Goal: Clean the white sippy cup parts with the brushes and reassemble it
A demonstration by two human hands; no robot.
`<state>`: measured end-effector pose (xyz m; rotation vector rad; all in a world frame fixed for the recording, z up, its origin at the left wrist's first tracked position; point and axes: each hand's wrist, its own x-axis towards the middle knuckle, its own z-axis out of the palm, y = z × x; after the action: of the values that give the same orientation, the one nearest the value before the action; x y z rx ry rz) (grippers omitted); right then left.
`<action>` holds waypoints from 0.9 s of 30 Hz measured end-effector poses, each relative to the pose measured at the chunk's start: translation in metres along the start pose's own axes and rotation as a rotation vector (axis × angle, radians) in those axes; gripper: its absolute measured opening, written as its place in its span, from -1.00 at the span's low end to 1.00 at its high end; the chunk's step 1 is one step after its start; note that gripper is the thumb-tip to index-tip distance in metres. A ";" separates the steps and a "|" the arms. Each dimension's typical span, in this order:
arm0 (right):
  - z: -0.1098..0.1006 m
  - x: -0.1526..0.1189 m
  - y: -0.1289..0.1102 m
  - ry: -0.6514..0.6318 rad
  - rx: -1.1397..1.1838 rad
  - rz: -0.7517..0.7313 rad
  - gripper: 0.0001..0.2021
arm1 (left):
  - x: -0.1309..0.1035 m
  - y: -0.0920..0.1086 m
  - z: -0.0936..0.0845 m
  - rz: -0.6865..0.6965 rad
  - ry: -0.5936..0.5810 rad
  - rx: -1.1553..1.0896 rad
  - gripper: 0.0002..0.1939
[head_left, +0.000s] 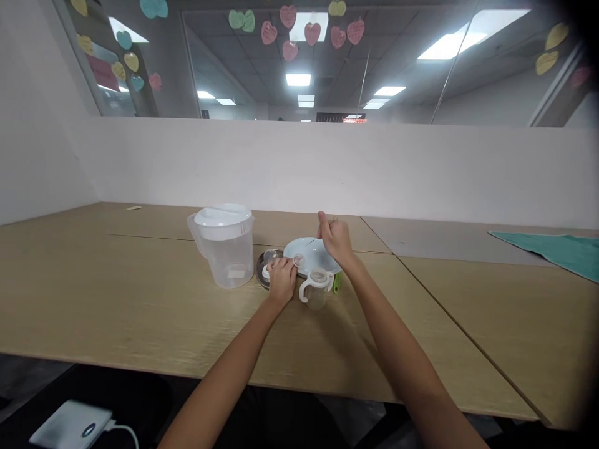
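My left hand [281, 279] rests closed on small clear and white parts at the edge of a round metal tray [260, 263]. My right hand [335, 237] is raised over a pale blue plate [309, 253] and pinches a thin, needle-like tool whose tip points down-left toward the plate. In front of the plate stands a small clear cup with white handles [315, 289], close to both hands. A clear plastic pitcher with a white lid [225, 244] stands left of the tray.
All this sits on a wooden table [116, 299] against a white partition wall. A teal cloth [556, 249] lies at the far right. A white device with a cable [70, 425] is below the table's near edge at lower left.
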<state>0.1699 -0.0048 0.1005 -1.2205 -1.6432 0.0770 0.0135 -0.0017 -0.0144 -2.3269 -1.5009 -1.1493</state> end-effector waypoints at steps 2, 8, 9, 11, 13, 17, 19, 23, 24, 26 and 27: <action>-0.010 -0.002 -0.018 -0.004 0.089 -0.065 -0.29 | 0.000 -0.001 0.002 -0.011 0.004 -0.013 -0.70; 0.001 -0.010 -0.029 -0.236 0.084 -0.175 -0.33 | 0.001 -0.008 0.007 -0.033 0.013 -0.127 -0.69; 0.002 -0.010 -0.028 -0.236 0.071 -0.174 -0.33 | 0.002 -0.008 0.007 -0.037 0.016 -0.149 -0.70; 0.000 -0.009 -0.027 -0.207 0.081 -0.164 -0.33 | 0.002 -0.009 0.007 -0.050 0.021 -0.193 -0.70; -0.005 -0.008 -0.028 -0.147 0.113 -0.147 -0.33 | 0.003 -0.009 0.007 -0.064 0.023 -0.224 -0.69; -0.009 -0.007 -0.030 -0.098 0.108 -0.140 -0.33 | 0.003 -0.007 0.006 -0.077 0.003 -0.236 -0.69; -0.006 -0.007 -0.027 -0.127 0.047 -0.159 -0.33 | 0.003 -0.007 0.005 -0.076 -0.020 -0.241 -0.70; -0.001 -0.005 -0.021 -0.135 -0.081 -0.182 -0.33 | 0.002 -0.006 0.003 -0.087 -0.029 -0.242 -0.71; -0.002 -0.005 -0.020 -0.130 -0.103 -0.184 -0.33 | 0.003 -0.006 0.003 -0.090 -0.028 -0.243 -0.71; -0.003 -0.005 -0.021 -0.127 -0.147 -0.189 -0.33 | 0.003 -0.005 0.002 -0.094 -0.034 -0.248 -0.71; -0.004 -0.005 -0.023 -0.128 -0.169 -0.190 -0.34 | 0.003 -0.005 0.002 -0.095 -0.040 -0.250 -0.71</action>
<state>0.1575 -0.0211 0.1119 -1.1987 -1.9010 -0.1063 0.0110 0.0039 -0.0151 -2.4724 -1.5783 -1.3960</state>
